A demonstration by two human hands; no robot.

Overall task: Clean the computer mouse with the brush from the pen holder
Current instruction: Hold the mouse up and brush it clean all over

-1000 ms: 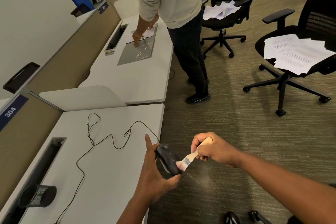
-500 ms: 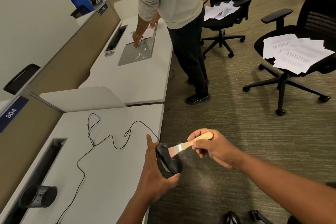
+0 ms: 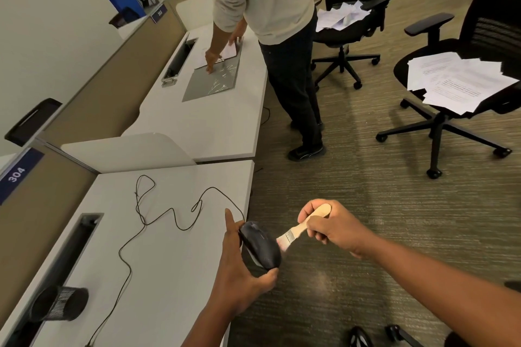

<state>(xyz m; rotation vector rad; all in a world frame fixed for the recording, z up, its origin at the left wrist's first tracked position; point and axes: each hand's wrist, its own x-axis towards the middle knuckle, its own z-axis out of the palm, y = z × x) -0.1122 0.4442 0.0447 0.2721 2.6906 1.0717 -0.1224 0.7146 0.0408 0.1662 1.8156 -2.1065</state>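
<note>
A: What is seen in the head view?

B: The mouse (image 3: 260,245) is held up in the air, just past the edge of the white desk (image 3: 158,262), over the carpet. It is gripped by the left hand (image 3: 239,270), with the thumb curled under its near end and one finger kept straight along its far side. The brush (image 3: 303,229) is held by the right hand (image 3: 334,229). The wooden handle is wrapped by curled fingers, and the bristles are laid against the side of the mouse.

A: Where is the pen holder?

B: The black mesh pen holder (image 3: 60,303) is seen lying on its side at the near left of the desk. The cord (image 3: 169,214) is trailed across the desk top.

A: How will the mouse handle?

B: It is judged to be light, hard and smooth, so it could be dropped if held loosely. It is best held by its two sides. The bristles are judged to be soft, and the stiff handle is the place to be held.
</note>
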